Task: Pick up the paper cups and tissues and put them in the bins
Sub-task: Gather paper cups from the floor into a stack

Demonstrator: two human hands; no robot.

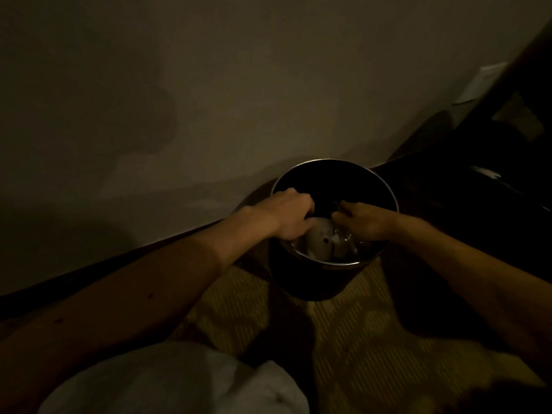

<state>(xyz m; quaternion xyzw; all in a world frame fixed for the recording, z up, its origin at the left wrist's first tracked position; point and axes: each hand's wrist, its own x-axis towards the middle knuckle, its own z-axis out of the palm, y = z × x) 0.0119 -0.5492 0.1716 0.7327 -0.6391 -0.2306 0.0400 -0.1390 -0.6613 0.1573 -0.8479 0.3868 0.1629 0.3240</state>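
Metal glints along the rim of a dark round bin [316,282], which stands on a patterned carpet [358,339] close against a pale wall [209,100], where a dark skirting board [119,259] runs along the floor. Both bare forearms reach forward from the lower corners, and both hands are over the bin's mouth.

The left hand [286,215] is at the bin's left edge, knuckles up, its fingers [304,204] curled downward past the rim. The right hand [363,221] is just beside it over the middle of the opening, its fingers [343,206] bent and drawn together. The light is too dim to tell whether either hand is grasping anything or has already let go.

Below and between the hands, inside the bin against its near wall, lies a pale paper cup [321,239] on its side. Touching it on the right is what looks like a crumpled tissue [343,242].

Dark furniture [478,180] fills the right side beyond the bin. A white garment [167,380] on the person shows at the bottom edge.
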